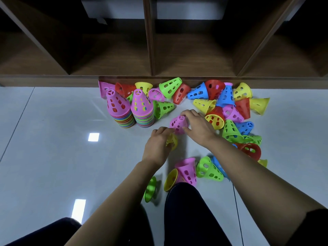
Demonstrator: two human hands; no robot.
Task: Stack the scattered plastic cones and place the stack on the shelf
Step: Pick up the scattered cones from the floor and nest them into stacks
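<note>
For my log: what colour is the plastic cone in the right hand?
Pink perforated plastic cone, gripped by the right hand; head view.

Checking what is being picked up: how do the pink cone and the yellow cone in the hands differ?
The pink cone is in the right hand, the yellow cone in the left hand. The pink cone shows its narrow top and holes; the yellow cone is mostly covered by that hand. Both are holed plastic.

Behind the left hand (157, 148) and the right hand (197, 127), both forearms (257, 167) are bare. Well behind the right hand, past the elbow, a dark short sleeve (313, 228) begins. Nearer the person than the hands, plain dark trousers (188, 213) cover both legs.
</note>
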